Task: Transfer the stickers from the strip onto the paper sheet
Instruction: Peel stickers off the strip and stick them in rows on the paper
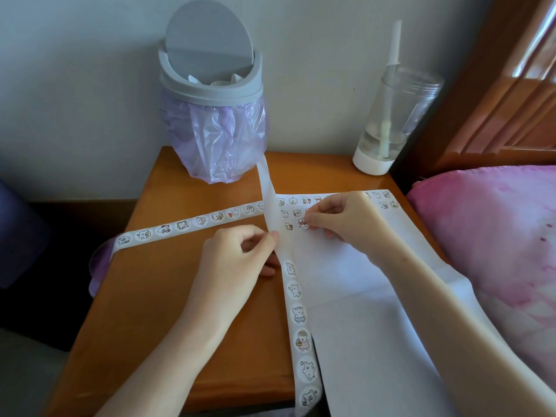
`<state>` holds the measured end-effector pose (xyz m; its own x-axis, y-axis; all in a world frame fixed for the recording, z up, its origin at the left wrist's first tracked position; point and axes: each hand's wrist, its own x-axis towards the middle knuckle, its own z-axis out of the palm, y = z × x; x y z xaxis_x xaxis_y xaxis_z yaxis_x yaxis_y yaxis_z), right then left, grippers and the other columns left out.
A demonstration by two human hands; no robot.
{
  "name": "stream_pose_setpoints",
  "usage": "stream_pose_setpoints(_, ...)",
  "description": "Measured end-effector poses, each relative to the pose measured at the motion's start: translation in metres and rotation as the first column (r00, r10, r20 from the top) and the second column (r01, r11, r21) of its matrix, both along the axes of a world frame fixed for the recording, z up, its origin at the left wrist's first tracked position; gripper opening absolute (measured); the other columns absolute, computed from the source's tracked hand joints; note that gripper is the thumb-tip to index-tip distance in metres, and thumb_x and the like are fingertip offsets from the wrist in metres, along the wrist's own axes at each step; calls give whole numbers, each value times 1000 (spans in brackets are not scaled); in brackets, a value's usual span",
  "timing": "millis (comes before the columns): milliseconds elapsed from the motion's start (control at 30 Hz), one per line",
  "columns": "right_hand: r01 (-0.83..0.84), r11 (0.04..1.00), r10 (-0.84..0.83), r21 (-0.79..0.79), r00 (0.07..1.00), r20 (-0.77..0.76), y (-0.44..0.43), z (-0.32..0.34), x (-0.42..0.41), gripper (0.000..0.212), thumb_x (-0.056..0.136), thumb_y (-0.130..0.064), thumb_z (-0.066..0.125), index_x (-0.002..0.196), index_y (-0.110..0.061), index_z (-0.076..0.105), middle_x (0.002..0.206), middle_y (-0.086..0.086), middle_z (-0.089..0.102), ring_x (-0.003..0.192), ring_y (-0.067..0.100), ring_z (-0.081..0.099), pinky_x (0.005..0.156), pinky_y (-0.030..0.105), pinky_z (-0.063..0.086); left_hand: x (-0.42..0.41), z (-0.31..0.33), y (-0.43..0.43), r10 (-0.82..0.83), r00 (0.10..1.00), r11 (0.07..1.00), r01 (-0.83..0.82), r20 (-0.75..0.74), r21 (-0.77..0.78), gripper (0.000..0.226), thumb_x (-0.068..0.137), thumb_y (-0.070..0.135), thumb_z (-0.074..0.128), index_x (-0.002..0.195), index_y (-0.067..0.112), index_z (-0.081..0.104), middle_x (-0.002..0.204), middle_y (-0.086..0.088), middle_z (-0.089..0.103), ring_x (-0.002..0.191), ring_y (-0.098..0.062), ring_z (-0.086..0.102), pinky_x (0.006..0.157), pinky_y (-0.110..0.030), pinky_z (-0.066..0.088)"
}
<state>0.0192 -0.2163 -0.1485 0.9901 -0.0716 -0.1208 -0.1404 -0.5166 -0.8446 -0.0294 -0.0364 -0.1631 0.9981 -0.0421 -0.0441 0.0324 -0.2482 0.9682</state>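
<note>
A long white sticker strip (298, 314) with round cartoon stickers runs from the table's front edge up toward the bin, and another stretch of it (186, 225) crosses leftward. My left hand (237, 260) pinches the strip at its bare upper part. The white paper sheet (358, 266) lies on the right half of the table with several stickers stuck in rows along its far edge. My right hand (340, 219) presses a bear sticker (302, 223) onto the sheet with thumb and fingertips.
A grey swing-lid bin (210, 85) with a purple bag stands at the back of the wooden table (168, 296). A clear bottle with a straw (388, 115) stands at the back right. A pink pillow (493, 236) borders the right side.
</note>
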Motion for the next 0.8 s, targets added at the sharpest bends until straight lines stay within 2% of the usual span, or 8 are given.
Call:
stream_pose_setpoints(267,12,1000,-11,-17,1000,25,1,-4,1,3,79,-11,72,79,-10,74,66,2,67,52,11,49,51,18,41,0,1,-1,4,1000,1000,-4,-4,7,19,92,23,60,80,17,73,71,3,74,61,-8,70,58,-13,54)
stream_pose_setpoints(367,19,1000,-18,-16,999,33,3,-4,1,2,78,-11,72,77,-10,74,73,10,70,57,15,51,57,27,43,0,0,0,6,1000,1000,-6,-2,15,18,91,23,60,80,19,73,72,3,74,61,-8,70,59,-14,54)
stream_pose_setpoints(500,26,1000,-26,-12,999,41,5,-6,1,2,78,-11,73,76,-11,73,79,17,71,60,17,52,58,29,43,0,1,-1,6,1000,1000,-6,1,21,18,92,22,59,81,18,74,72,3,74,60,-8,70,57,-12,53)
stream_pose_setpoints(800,29,999,-27,-28,998,64,5,-8,1,4,78,-9,71,75,-11,72,63,-1,65,53,12,50,54,25,43,-1,1,-1,5,1000,1000,-5,-3,16,19,92,22,59,80,19,73,71,3,74,59,-7,70,54,-9,50)
